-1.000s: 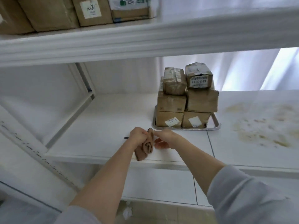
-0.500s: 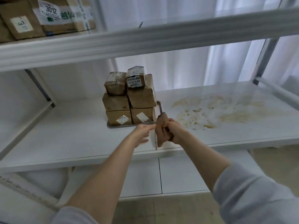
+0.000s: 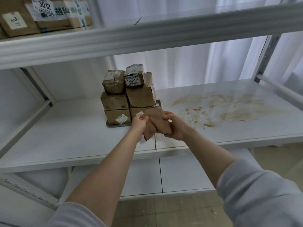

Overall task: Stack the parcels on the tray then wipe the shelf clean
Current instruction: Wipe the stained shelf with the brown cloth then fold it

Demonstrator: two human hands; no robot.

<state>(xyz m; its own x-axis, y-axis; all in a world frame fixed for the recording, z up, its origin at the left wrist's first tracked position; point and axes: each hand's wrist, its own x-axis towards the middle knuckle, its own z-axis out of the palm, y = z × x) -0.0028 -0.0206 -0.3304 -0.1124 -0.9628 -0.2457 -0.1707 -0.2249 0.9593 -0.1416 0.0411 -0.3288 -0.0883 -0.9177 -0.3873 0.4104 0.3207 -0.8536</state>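
Several brown cardboard parcels [image 3: 127, 95] stand stacked three high on a metal tray [image 3: 113, 125] on the white middle shelf [image 3: 65, 138]. Just in front of the stack's right side I hold a brown cloth [image 3: 155, 122] above the shelf with both hands. My left hand [image 3: 139, 122] pinches its left edge, and my right hand [image 3: 176, 126] grips its right side. A brown smeared stain [image 3: 218, 108] with crumbs spreads over the shelf to the right of my hands.
The upper shelf [image 3: 147, 35] runs across above and carries more labelled boxes [image 3: 44, 15] at top left. A metal upright [image 3: 265, 51] stands at the right. A lower shelf [image 3: 180, 174] and the floor lie beneath. White curtains hang behind.
The view has swung right, bringing the stain into sight. My left hand, briefly off the cloth half a second ago, now pinches it again, and the cloth is spread wider between both hands.
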